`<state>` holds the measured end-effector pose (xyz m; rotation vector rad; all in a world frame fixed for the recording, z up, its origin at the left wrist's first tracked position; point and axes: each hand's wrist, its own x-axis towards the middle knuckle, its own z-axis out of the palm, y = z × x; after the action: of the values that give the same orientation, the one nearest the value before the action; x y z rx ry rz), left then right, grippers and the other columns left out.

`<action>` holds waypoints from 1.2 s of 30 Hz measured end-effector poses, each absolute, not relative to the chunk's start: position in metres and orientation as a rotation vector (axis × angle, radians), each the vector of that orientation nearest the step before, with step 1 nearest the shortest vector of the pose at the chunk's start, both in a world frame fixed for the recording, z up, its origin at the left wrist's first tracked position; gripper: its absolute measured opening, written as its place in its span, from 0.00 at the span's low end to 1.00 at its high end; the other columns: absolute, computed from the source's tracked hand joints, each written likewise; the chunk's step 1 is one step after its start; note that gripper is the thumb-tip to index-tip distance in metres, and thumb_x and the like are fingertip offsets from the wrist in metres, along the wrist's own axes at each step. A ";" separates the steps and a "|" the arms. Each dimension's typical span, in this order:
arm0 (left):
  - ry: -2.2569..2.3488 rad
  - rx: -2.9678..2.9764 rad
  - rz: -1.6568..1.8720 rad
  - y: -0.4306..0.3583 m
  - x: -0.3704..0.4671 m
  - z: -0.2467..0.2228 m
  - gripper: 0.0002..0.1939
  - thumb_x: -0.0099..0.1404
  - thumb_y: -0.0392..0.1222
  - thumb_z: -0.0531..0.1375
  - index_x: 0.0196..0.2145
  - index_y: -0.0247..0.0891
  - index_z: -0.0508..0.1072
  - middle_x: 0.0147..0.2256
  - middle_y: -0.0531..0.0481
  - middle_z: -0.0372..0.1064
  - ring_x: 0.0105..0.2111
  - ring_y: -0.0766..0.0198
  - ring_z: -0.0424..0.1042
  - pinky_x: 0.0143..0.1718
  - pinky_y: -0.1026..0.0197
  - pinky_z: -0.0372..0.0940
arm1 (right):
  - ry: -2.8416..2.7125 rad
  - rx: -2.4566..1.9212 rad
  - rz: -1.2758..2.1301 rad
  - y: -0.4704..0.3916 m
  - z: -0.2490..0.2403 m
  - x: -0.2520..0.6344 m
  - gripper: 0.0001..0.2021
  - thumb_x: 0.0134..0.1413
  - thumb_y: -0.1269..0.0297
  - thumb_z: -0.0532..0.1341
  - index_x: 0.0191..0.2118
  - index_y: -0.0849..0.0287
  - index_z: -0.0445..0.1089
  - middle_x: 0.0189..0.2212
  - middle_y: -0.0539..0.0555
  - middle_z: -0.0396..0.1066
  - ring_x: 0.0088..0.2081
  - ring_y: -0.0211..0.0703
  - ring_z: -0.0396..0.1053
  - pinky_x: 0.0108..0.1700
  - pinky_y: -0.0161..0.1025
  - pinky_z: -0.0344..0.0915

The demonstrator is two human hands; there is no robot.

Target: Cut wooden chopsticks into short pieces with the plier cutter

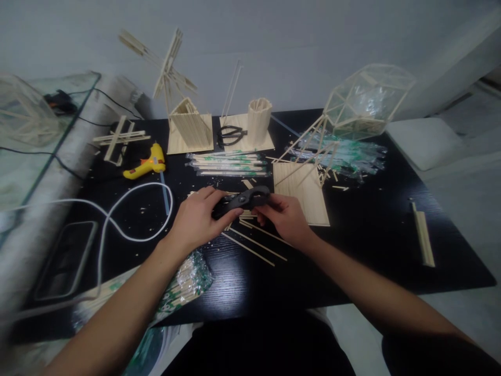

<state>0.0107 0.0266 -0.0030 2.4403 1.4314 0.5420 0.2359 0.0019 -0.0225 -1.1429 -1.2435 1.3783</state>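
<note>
A pair of black clippers (pixel 243 199) with a round pivot lies level between my hands, above the middle of the table. My left hand (pixel 198 216) is closed around its left end. At the other end, my right hand (pixel 287 216) is closed with thumb and fingers at the curved black part; its fingertips are partly hidden. Thin bamboo sticks (pixel 256 248) lie loose on the black table (pixel 274 292) just below the hands. A flat panel of sticks (pixel 313 209) lies beside my right hand, with a stick frame standing on it.
A yellow glue gun (pixel 146 163) lies at left near a looped white cable (pixel 135 237). Two stick towers (pixel 191 128) on boards, one round, stand at the back with black scissors (pixel 233 134). Bagged sticks (pixel 229 163) and a faceted stick frame (pixel 364 102) are also there.
</note>
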 end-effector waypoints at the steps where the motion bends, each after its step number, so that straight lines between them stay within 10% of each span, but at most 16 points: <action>1: 1.436 2.440 0.536 0.027 0.011 -0.003 0.26 0.69 0.63 0.56 0.47 0.38 0.77 0.40 0.44 0.75 0.42 0.52 0.75 0.43 0.53 0.67 | -1.249 -1.146 1.373 0.002 -0.022 0.236 0.16 0.56 0.50 0.69 0.28 0.59 0.75 0.21 0.50 0.71 0.23 0.36 0.67 0.28 0.37 0.66; 14: 1.647 1.884 0.807 0.032 0.006 0.001 0.25 0.71 0.61 0.53 0.32 0.38 0.77 0.25 0.52 0.71 0.27 0.63 0.69 0.31 0.61 0.59 | -1.174 -1.088 1.346 0.004 -0.031 0.235 0.17 0.58 0.56 0.68 0.51 0.55 0.73 0.28 0.49 0.77 0.24 0.34 0.68 0.26 0.34 0.69; 36: 2.193 2.236 0.439 0.058 -0.021 -0.016 0.33 0.68 0.63 0.56 0.55 0.31 0.73 0.50 0.32 0.72 0.51 0.37 0.69 0.53 0.43 0.63 | -1.267 -1.120 1.258 0.006 -0.042 0.234 0.19 0.53 0.61 0.70 0.51 0.54 0.72 0.45 0.54 0.74 0.36 0.42 0.79 0.35 0.38 0.78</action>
<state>-0.0209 0.0583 -0.0165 2.2358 2.1933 0.4394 0.2340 0.0056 -0.0416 -1.1203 -1.2671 1.2583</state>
